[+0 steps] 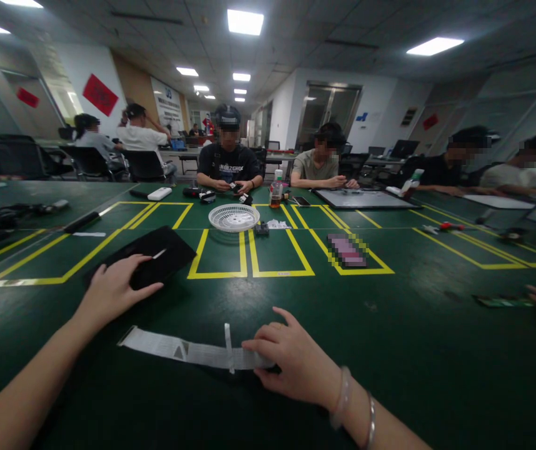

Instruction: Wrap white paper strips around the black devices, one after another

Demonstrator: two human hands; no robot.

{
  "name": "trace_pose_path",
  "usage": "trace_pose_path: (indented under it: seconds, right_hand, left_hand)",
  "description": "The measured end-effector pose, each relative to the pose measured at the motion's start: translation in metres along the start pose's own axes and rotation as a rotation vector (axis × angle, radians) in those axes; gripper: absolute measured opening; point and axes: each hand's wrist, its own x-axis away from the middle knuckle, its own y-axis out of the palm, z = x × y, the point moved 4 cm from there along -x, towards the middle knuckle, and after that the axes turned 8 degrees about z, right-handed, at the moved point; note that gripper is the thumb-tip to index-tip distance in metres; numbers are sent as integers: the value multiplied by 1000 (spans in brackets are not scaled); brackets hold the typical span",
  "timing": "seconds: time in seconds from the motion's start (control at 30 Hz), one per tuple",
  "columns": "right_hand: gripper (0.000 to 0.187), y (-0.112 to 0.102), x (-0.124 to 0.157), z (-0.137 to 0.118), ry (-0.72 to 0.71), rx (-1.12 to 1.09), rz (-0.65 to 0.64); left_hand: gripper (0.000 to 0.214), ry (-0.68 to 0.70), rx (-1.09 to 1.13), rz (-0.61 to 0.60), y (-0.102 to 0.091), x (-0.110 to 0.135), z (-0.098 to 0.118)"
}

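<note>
1. Okay, so the relation that matters: the white strip (202,355) is laid along the green table (366,337), with its right end set at the thumb and index fingertip of the right hand (296,365). From those fingers it's stretched out to the left, so the right hand is clearly the nearer one.
2. Its long axis is run mostly side to side, a bit tilted: the left end is pointed away from the right fingers and set slightly farther from the body.
3. A thinner white band (228,337) is seen crossing the strip just left of the right index fingertip, close to square with it.
4. Right thumb and index are placed around the strip's end, with another finger lifted clear. Whether that end is really pinched or only touched can't be told.
5. Left hand (115,284) is rested palm down on the black flat item (177,250), thumb spread away from the fingers, nothing seen pinched. A pale sliver (160,254) is spotted by the index fingertip, too small to identify.
6. From the left fingers, the strip's left end is found on the body side, near but not touched. The black item is angled out past those fingertips, toward the far right.
</note>
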Motion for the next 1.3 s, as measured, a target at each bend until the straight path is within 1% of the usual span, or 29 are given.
trace_pose_path:
  seconds: [0.07,0.13,0.2,0.27,0.37,0.5,0.6,0.67,0.77,0.87,0.97,1.03,1.13,1.23,1.3]
  right_hand:
    - [40,1,1,0,-27,3,-9]
    - [40,3,2,1,-55,13,-7]
    - [40,5,2,1,-77,26,2]
    - [40,6,3,2,-87,31,9]
    - [42,6,2,2,-94,39,7]
    - [42,4,2,1,-93,47,0]
    - [40,3,2,-1,-88,36,-8]
    - [39,2,2,-2,-83,43,-12]
    - [36,0,0,-1,-55,100,14]
    - [37,-2,-1,4,-21,186,82]
    - [42,0,0,11,14,251,117]
    - [45,3,0,15,34,281,114]
    - [47,7,1,19,45,314,104]
    - [48,11,0,20,54,340,105]
    - [50,13,0,20,61,352,107]
  left_hand:
    - [64,174,76,-18,9,5,37]
    - [64,307,147,-86,19,13,71]
    - [65,407,212,-167,27,24,99]
    - [67,470,262,-226,35,33,118]
    - [69,513,297,-266,45,43,134]
    - [64,521,296,-257,54,48,137]
    - [60,527,297,-266,54,49,135]
    - [53,528,329,-283,49,49,134]
    - [31,474,412,-298,36,45,128]
    - [31,398,447,-363,27,42,123]
    - [27,355,416,-452,26,42,120]
    - [20,331,376,-475,29,43,120]
    - [14,309,324,-472,33,43,120]
    - [13,288,279,-435,34,41,122]
    - [13,248,252,-429,33,40,123]
